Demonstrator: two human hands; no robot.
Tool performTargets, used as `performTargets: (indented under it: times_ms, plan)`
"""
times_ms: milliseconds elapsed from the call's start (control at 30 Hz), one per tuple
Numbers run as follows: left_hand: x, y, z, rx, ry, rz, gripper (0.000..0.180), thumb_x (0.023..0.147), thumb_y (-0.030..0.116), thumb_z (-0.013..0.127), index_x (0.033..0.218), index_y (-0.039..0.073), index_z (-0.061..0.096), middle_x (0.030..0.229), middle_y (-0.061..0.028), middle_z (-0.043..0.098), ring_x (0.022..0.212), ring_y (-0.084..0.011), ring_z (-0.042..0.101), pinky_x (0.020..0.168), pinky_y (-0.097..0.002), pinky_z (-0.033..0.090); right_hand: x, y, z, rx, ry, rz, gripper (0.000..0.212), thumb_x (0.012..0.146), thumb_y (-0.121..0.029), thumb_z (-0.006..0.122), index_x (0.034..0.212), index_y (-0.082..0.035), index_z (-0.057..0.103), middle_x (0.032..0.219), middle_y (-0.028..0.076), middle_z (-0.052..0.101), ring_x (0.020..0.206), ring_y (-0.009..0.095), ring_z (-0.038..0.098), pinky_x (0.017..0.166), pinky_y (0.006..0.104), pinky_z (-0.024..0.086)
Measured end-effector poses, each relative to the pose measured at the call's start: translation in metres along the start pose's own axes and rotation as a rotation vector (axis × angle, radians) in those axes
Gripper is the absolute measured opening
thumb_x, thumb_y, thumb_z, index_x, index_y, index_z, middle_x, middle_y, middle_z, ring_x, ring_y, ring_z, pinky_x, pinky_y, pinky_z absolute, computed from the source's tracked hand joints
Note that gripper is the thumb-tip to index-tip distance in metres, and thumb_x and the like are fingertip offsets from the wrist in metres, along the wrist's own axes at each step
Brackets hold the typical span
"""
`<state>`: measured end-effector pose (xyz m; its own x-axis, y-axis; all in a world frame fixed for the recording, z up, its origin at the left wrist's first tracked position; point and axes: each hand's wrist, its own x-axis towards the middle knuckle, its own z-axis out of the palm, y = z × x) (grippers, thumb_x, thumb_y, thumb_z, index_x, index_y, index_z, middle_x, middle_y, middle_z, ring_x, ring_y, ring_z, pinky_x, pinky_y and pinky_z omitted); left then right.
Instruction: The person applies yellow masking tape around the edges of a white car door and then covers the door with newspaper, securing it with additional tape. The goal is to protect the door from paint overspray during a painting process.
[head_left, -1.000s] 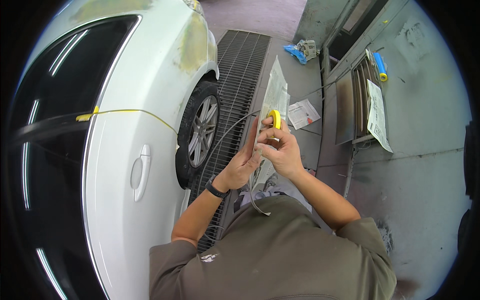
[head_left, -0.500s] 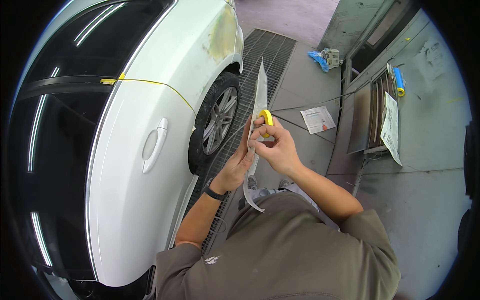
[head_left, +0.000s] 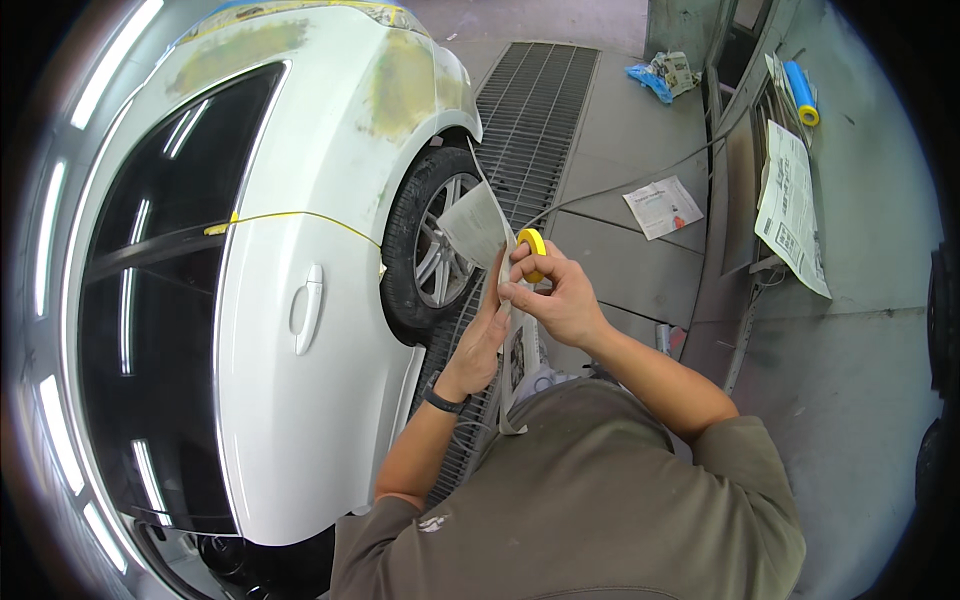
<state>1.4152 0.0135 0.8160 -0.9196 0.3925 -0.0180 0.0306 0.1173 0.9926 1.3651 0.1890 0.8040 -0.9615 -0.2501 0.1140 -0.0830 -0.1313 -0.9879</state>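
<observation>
In front of my body, a long strip of newspaper (head_left: 476,224) is held up, its upper part bent over toward the car wheel. My left hand (head_left: 479,348) grips it from the left side, fingers partly hidden behind the paper. My right hand (head_left: 562,298) pinches the paper's edge between thumb and finger, close to the left fingertips. A roll of yellow masking tape (head_left: 537,243) hangs on the right fingers. The paper's lower end (head_left: 512,429) trails down to my shirt.
On the left stands a white car (head_left: 290,390) with a black wheel (head_left: 432,240), yellow tape (head_left: 300,214) along a seam and sanded patches (head_left: 402,85). A floor grate (head_left: 535,110), a hose (head_left: 625,180) and a newspaper sheet (head_left: 664,208) lie ahead. Newspapers (head_left: 793,215) hang by the right wall.
The newspaper strip, nearly edge-on before, has bent open at its top so its face shows toward the wheel. Both hands keep hold of it. The view has shifted along the car.
</observation>
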Motion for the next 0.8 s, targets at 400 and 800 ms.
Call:
performTargets:
  times_ms: [400, 800]
  plan:
    - [0.031, 0.03, 0.017, 0.635, 0.296, -0.112, 0.036, 0.097, 0.007, 0.056, 0.131, -0.002, 0.063, 0.08, -0.0288, 0.063, 0.073, -0.048, 0.065, 0.066, -0.0471, 0.051, 0.008, -0.011, -0.05, -0.104, 0.026, -0.087, 0.009, 0.086, -0.001, 0.067, 0.091, 0.003, 0.061, 0.114, 0.011, 0.056, 0.093, 0.021, 0.067, 0.073, 0.0285, 0.063]
    - [0.024, 0.083, -0.12, 1.125, 0.502, -0.139, 0.024, 0.101, 0.01, 0.061, 0.123, 0.0, 0.065, 0.09, -0.026, 0.071, 0.081, -0.0432, 0.069, 0.075, -0.046, 0.053, 0.123, -0.072, -0.158, -0.779, -0.156, -0.341, 0.014, 0.095, -0.012, 0.065, 0.094, 0.0, 0.058, 0.093, 0.018, 0.059, 0.089, 0.039, 0.062, 0.081, 0.0463, 0.051]
